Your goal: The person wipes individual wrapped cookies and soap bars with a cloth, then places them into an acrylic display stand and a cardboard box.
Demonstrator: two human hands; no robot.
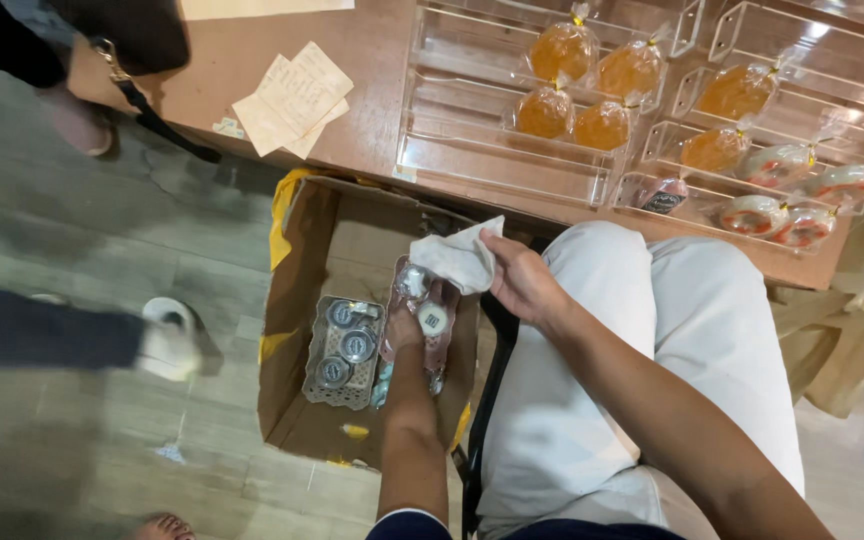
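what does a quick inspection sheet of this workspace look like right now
surface: brown wooden counter above a grey floor
job's things: open cardboard box on the floor; clear pack of small capped bottles held over it; white cloth
clutter: second bottle tray in the box; paper slips; clear acrylic racks with bagged orange pastries
grippers: left hand holds the pack from below; right hand pinches the cloth with its fingers
cables: nothing seen
surroundings: another person's feet and a white slipper; a dark bag with strap
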